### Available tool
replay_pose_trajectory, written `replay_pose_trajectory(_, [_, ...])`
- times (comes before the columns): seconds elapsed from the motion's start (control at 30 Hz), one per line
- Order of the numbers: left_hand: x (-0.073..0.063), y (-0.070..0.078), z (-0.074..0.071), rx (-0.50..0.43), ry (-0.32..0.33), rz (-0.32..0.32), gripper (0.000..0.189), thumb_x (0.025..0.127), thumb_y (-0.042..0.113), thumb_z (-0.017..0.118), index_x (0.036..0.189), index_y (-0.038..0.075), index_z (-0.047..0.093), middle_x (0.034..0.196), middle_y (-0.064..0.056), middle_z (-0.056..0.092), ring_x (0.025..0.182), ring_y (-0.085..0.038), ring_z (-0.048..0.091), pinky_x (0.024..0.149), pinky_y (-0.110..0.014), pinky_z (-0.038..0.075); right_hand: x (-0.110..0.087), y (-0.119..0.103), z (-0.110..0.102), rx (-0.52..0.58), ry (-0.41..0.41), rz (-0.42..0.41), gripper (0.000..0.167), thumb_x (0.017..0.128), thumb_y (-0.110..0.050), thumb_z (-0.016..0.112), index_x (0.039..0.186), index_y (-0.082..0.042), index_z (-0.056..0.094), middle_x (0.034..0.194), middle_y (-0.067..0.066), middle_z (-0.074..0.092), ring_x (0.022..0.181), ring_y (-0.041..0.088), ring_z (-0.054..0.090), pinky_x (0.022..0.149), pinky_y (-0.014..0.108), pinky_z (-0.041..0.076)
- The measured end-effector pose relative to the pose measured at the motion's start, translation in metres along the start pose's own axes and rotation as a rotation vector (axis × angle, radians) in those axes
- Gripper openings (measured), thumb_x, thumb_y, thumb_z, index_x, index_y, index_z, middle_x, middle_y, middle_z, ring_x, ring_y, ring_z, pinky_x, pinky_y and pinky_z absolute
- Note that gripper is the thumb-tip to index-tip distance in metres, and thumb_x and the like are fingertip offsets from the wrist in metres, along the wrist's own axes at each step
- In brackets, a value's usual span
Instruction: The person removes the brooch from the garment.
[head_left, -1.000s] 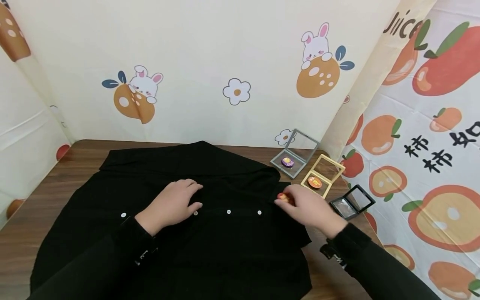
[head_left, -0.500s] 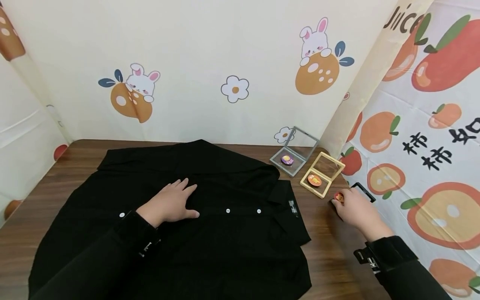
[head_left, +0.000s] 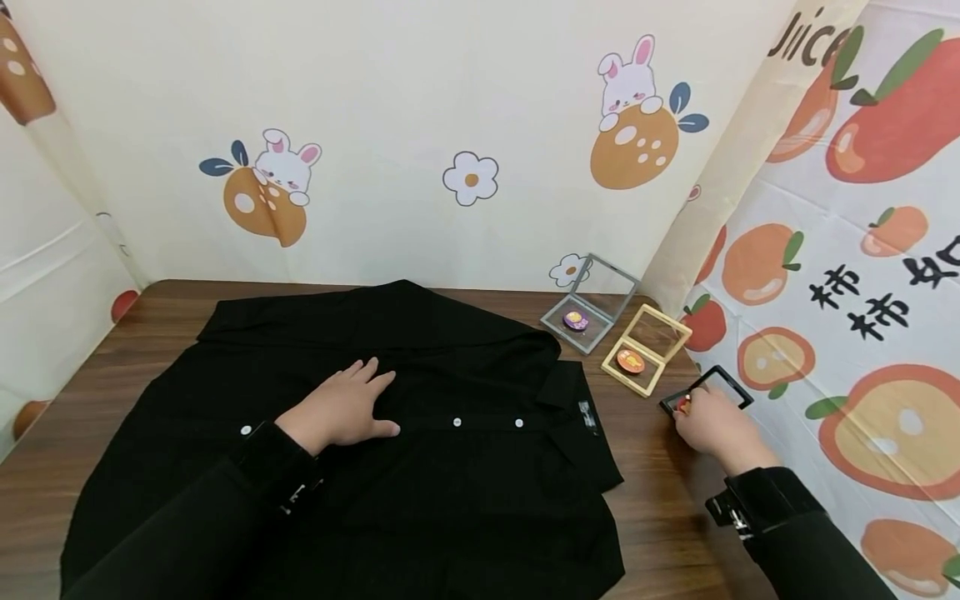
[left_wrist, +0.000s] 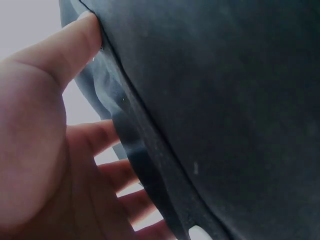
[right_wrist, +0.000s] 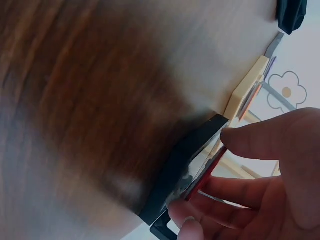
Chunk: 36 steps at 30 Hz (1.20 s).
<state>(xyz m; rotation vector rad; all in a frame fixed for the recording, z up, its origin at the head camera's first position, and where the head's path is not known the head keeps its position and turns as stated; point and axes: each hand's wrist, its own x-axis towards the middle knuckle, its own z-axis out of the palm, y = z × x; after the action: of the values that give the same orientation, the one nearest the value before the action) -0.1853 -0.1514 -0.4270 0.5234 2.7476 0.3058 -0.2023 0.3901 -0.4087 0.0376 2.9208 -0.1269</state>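
In the head view a black button-up shirt [head_left: 487, 500] lies spread over the wooden table. My left hand [head_left: 337, 408] rests on its front with fingers spread; the left wrist view shows the thumb on the dark cloth [left_wrist: 210, 110]. At the right, my right hand [head_left: 716, 429] pinches a small red badge [right_wrist: 209, 172] by its edge. It holds the badge at the base of an opened black display case [right_wrist: 182, 157], whose framed lid [head_left: 741, 392] stands tilted up behind the fingers. The hand covers much of the case and badge in the head view.
A grey display case [head_left: 600, 340] holding a purple badge [head_left: 575, 321] stands open at the back right. Beside it is an open yellow case [head_left: 651, 383] with an orange badge [head_left: 631, 361]. Printed cloth [head_left: 375, 100] walls the table's back and sides.
My right hand has carried the badge from the shirt collar rightward to the black case and lowered it at the base. The left hand has flattened, its fingers spreading on the shirt.
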Motion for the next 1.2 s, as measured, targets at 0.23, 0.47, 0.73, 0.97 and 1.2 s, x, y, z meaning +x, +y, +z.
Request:
replay_pose_trajectory(0.23, [0.000,0.003,-0.002,-0.015,-0.014,-0.018,0.087,0.096,0.053,0.069,0.160,0.004,0.036,0.165,-0.030,0.019,0.151,-0.051,0.018,0.118,-0.067,0.016,0.006,0.007,0.004,-0.007,0.001,0.022,0.046,0.097,-0.019,0.062,0.113,0.024,0.056,0.101,0.034,0.056,0.086,0.040,0.058,0.071,0.052,0.051])
replay_pose_trajectory(0.47, [0.001,0.003,-0.002,-0.015,-0.028,-0.030,0.088,0.095,0.055,0.069,0.161,0.006,0.035,0.166,-0.028,0.019,0.152,-0.049,0.017,0.118,-0.069,0.012,0.007,0.011,0.006,-0.026,0.013,0.039,0.046,0.099,-0.020,0.061,0.113,0.023,0.057,0.101,0.035,0.055,0.088,0.043,0.057,0.075,0.056,0.051])
replay_pose_trajectory(0.73, [0.000,0.003,-0.005,-0.018,-0.043,-0.040,0.088,0.095,0.055,0.068,0.161,0.007,0.034,0.167,-0.027,0.018,0.153,-0.048,0.016,0.119,-0.068,0.011,0.009,0.012,0.009,-0.001,0.021,0.048,0.050,0.099,-0.020,0.059,0.118,0.027,0.052,0.106,0.038,0.050,0.089,0.042,0.056,0.073,0.054,0.051])
replay_pose_trajectory(0.97, [-0.001,0.002,-0.004,-0.012,-0.038,-0.031,0.087,0.096,0.055,0.068,0.161,0.006,0.035,0.166,-0.028,0.019,0.152,-0.048,0.017,0.119,-0.068,0.012,0.009,0.010,0.008,0.015,-0.011,0.072,0.049,0.103,-0.019,0.055,0.121,0.026,0.050,0.106,0.036,0.046,0.087,0.040,0.053,0.071,0.051,0.050])
replay_pose_trajectory(1.2, [-0.001,0.002,-0.005,-0.011,-0.035,-0.028,0.087,0.096,0.055,0.067,0.161,0.006,0.035,0.166,-0.028,0.019,0.152,-0.048,0.017,0.119,-0.068,0.012,0.008,0.008,0.007,-0.004,-0.006,0.052,0.045,0.104,-0.018,0.055,0.124,0.023,0.052,0.106,0.035,0.048,0.091,0.041,0.054,0.073,0.052,0.051])
